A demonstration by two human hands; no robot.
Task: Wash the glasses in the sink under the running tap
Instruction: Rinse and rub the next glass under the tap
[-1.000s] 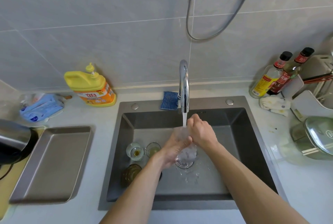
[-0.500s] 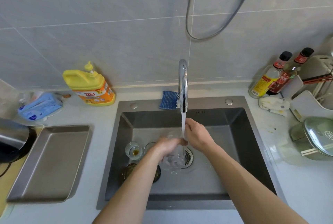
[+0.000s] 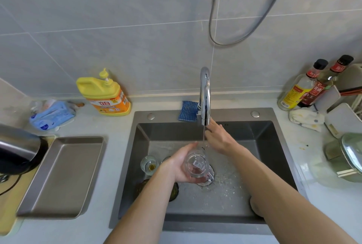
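My left hand [image 3: 177, 163] holds a clear glass [image 3: 196, 165] tipped on its side over the drain of the grey sink [image 3: 274, 145]; a barcode sticker shows on its base. My right hand [image 3: 219, 137] reaches up to the spout of the chrome tap [image 3: 205, 94] with fingers extended, holding nothing. A thin stream of water falls past it toward the glass. Another small glass [image 3: 148, 164] with yellowish dregs stands on the sink floor to the left. Beside it a second one is mostly hidden behind my left hand, and a dark green glass [image 3: 174, 190] lies under my left forearm.
A metal tray [image 3: 62, 175] sits left of the sink, a kettle [image 3: 17, 151] at the far left. Yellow detergent bottle [image 3: 105, 94] and blue sponge [image 3: 188, 110] stand behind the sink. Sauce bottles [image 3: 305, 88], a cloth [image 3: 305, 119] and a lidded pot [image 3: 348, 157] crowd the right counter.
My right hand left the glass and rose to the tap spout. My left hand turned the glass onto its side, base toward me. The water stream has thinned.
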